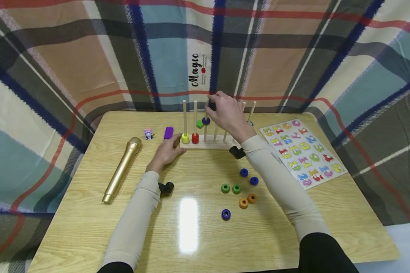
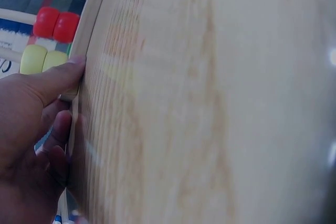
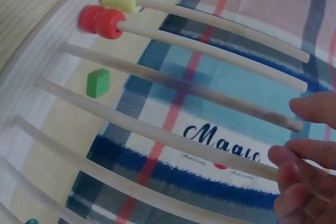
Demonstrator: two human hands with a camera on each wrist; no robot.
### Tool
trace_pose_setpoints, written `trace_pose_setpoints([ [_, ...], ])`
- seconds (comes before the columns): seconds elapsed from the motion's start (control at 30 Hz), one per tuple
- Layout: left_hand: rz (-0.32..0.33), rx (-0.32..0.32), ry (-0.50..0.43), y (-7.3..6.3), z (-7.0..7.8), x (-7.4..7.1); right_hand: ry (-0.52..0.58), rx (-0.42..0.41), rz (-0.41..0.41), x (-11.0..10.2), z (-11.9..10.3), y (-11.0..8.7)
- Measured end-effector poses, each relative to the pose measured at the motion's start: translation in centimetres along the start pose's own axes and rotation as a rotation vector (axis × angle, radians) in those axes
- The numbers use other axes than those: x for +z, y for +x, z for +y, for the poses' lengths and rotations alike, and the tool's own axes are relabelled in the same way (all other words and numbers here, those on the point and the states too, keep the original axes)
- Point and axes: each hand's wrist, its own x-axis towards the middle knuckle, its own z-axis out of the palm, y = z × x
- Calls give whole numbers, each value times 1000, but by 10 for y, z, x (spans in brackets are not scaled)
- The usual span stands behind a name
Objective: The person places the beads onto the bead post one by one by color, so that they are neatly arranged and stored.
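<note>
A wooden peg rack (image 1: 210,143) stands near the table's far side. Two yellow beads (image 2: 43,59) sit low on its leftmost peg and two red beads (image 3: 102,21) on the second. My left hand (image 1: 168,152) grips the rack's left end, thumb (image 2: 73,65) at the edge of the base. Beside the top of the third peg is my right hand (image 1: 227,115), its thumb and fingers apart around the peg tip in the right wrist view. Partway up that peg is a dark blue bead (image 1: 206,121), below the fingers and only a blur in the right wrist view.
Loose blue beads (image 1: 244,172), green beads (image 1: 236,189) and orange beads (image 1: 243,203) lie in front of the rack. A gold microphone (image 1: 122,170), a small figurine (image 1: 148,134) and a purple block (image 1: 169,132) are left. Behind stands a green block (image 3: 98,83); a number sheet (image 1: 302,151) lies right.
</note>
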Motion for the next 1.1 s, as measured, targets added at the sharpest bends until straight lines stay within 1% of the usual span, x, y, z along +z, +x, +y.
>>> trace_pose_setpoints([
  [0.07, 0, 2, 2, 0, 0, 2, 10, -15, 27, 2, 4, -6],
  [0.17, -4, 4, 4, 0, 1, 6, 37, -80, 139, 4, 9, -21],
  [0.23, -10, 5, 3, 0, 2, 7, 68, -151, 220, 7, 12, -37],
  [0.27, -12, 4, 4, 0, 2, 8, 77, -190, 247, 8, 13, -47],
  [0.3, -14, 2, 3, -1, 3, 8, 86, -233, 265, 11, 13, -59],
  [0.33, -13, 0, 4, -1, 3, 8, 94, -269, 258, 14, 14, -71],
  [0.37, -12, -1, 5, -1, 4, 6, 92, -299, 228, 17, 14, -84],
  [0.4, -13, -2, 4, -2, 4, 5, 95, -319, 176, 21, 13, -98],
  [0.43, -12, -4, 6, -2, 3, 3, 94, -337, 108, 25, 12, -113],
  [0.5, -11, -5, 9, -1, 3, 0, 84, -362, -52, 34, 10, -143],
  [0.6, -18, -10, 15, 0, 3, -3, 30, -385, -259, 46, 8, -186],
  [0.67, -26, -12, 15, 1, 3, -3, -35, -398, -339, 53, 7, -211],
  [0.7, -30, -14, 13, 1, 2, -3, -57, -395, -364, 56, 7, -221],
  [0.77, -37, -20, 5, 2, 2, -3, -99, -387, -390, 61, 6, -237],
  [0.8, -39, -22, 1, 3, 2, -3, -110, -381, -398, 62, 5, -242],
  [0.87, -45, -25, -5, 4, 2, -3, -113, -378, -387, 65, 6, -247],
  [0.93, -47, -25, -10, 5, 2, -2, -102, -375, -361, 64, 7, -245],
  [1.0, -49, -27, -13, 6, 2, -1, -84, -364, -335, 60, 9, -236],
  [1.1, -37, -34, -18, 7, 1, 0, -52, -349, -286, 48, 13, -212],
])
